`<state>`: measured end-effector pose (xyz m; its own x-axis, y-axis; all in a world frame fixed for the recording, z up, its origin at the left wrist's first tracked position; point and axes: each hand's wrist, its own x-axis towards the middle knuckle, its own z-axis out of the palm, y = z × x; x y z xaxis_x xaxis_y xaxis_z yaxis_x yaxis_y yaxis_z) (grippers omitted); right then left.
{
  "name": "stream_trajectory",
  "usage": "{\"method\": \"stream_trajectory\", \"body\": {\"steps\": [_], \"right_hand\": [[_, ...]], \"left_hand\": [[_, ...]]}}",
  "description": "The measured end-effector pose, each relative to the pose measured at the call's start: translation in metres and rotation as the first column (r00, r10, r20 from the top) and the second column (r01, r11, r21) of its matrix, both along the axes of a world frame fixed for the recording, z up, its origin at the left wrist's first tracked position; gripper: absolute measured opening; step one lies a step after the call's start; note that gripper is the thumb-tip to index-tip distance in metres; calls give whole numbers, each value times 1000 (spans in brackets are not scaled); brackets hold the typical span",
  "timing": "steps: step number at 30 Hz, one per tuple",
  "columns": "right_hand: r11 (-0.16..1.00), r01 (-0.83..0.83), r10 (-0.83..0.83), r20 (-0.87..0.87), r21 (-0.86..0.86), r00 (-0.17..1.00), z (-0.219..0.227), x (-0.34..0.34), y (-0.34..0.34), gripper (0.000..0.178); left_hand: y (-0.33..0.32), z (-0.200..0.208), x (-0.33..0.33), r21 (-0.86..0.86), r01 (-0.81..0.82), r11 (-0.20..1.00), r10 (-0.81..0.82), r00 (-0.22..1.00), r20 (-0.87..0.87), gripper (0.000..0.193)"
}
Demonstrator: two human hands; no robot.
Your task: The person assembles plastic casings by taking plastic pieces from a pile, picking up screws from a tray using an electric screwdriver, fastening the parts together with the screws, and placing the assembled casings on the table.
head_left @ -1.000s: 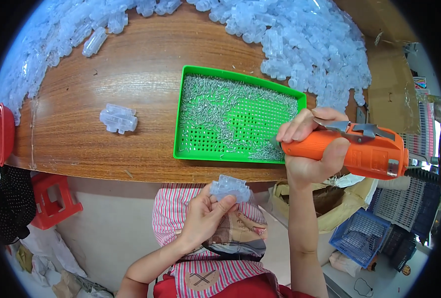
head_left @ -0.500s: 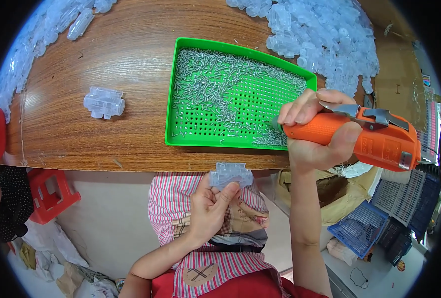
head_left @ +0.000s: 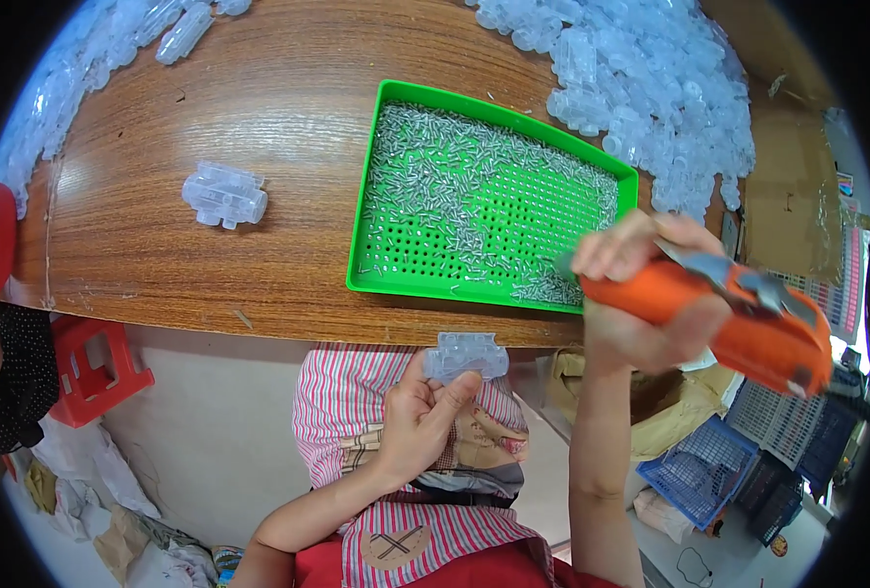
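My left hand [head_left: 423,412] pinches a clear plastic housing [head_left: 465,358] between thumb and fingers, just off the table's near edge, above my lap. My right hand [head_left: 651,284] wraps round an orange electric screwdriver [head_left: 763,328], blurred by motion. The tool's front end points left, over the near right corner of a green perforated tray [head_left: 364,245]. Small silver screws [head_left: 425,176] lie scattered in the tray, thickest along its far and left parts. Another clear plastic housing [head_left: 224,196] lies alone on the table left of the tray.
Heaps of clear plastic parts cover the table's far right [head_left: 651,98] and far left [head_left: 63,88]. A cardboard sheet [head_left: 788,186] stands at the right. Below the table are a red stool [head_left: 97,377], an opened yellow-brown bag [head_left: 572,392] and a blue crate [head_left: 704,470].
My right hand and the screwdriver have moved slightly down and right, the tool now blurred. My left hand still holds the housing. The whole view has shifted a little.
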<state>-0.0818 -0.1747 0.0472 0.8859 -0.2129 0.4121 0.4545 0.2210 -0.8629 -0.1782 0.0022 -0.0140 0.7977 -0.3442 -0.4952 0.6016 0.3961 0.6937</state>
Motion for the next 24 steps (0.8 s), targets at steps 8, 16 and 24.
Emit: {"method": "stream_trajectory", "body": {"steps": [8, 16, 24], "right_hand": [[993, -7, 18, 94, -122, 995, 52, -42, 22, 67], [995, 46, -47, -14, -93, 999, 42, -61, 50, 64], [981, -35, 45, 53, -190, 998, 26, -61, 56, 69]], "left_hand": [[-1, 2, 5, -103, -18, 995, 11, 998, -69, 30], [-1, 2, 10, -74, -10, 997, 5, 998, -57, 27], [-2, -3, 8, -62, -24, 998, 26, 999, 26, 27]]}}
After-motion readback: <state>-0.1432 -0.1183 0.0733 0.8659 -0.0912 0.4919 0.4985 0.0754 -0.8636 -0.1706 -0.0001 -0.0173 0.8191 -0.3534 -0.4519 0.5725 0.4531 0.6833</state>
